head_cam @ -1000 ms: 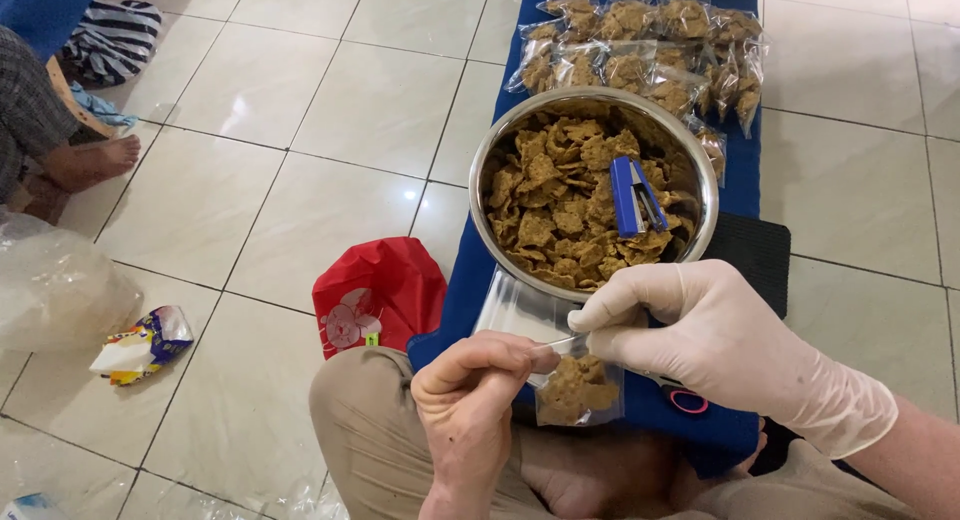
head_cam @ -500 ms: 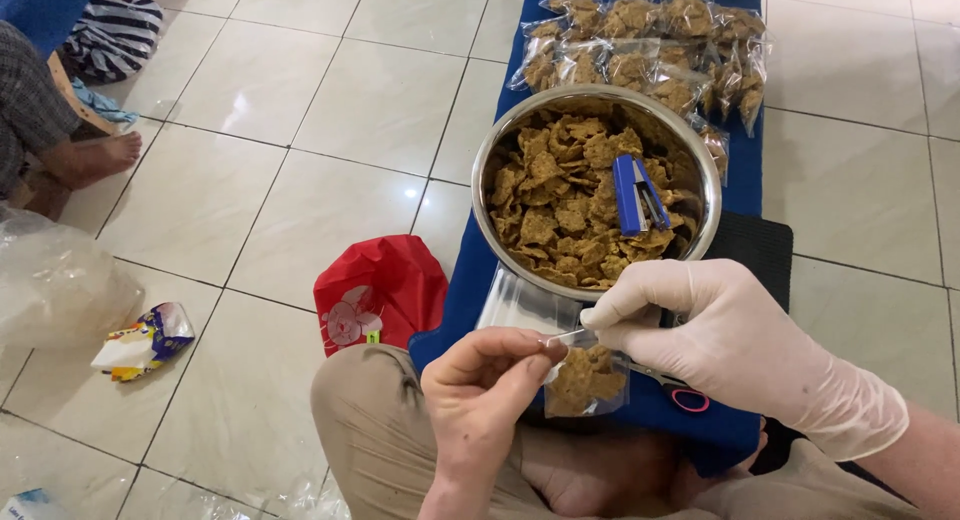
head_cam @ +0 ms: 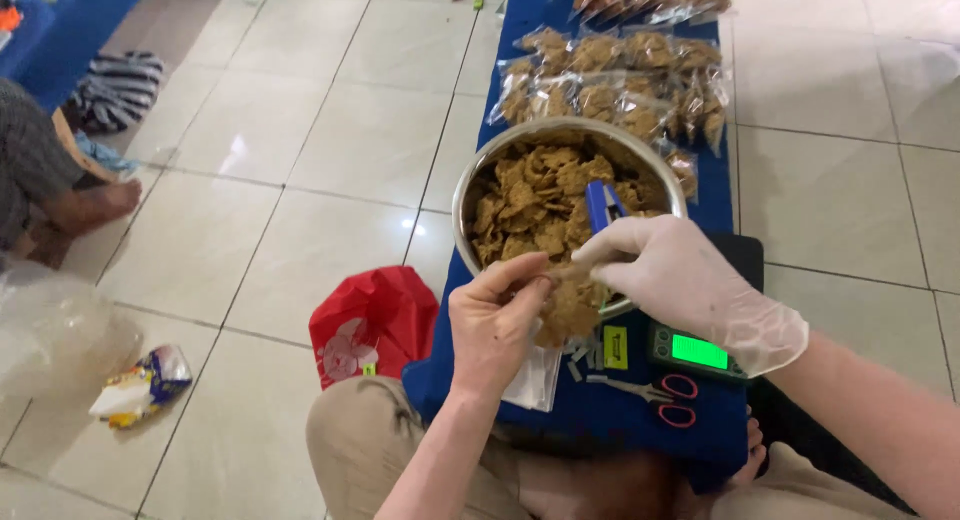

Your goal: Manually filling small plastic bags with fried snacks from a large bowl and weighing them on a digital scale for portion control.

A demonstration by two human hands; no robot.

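A long blue cloth-covered low table (head_cam: 560, 420) runs away from the person across the pale tiled floor (head_cam: 300, 160). On it stands a round steel bowl (head_cam: 470, 195) full of brown crisp chips, with a blue stapler (head_cam: 601, 206) lying among them. Beyond the bowl lie rows of sealed clear bags of chips (head_cam: 610, 80). A crumpled red plastic bag (head_cam: 370, 320) lies on the floor just beside the table.

In front of the bowl, the bare left hand (head_cam: 492, 325) pinches the top of a small clear plastic bag filled with chips (head_cam: 568, 305), and the white-gloved right hand (head_cam: 680, 285) grips the same bag's top from the other side. The bag hangs between them, over the bowl's near rim.

Near it on the table sit a small digital scale with a green lit display (head_cam: 698, 352) and red-handled scissors (head_cam: 650, 392).
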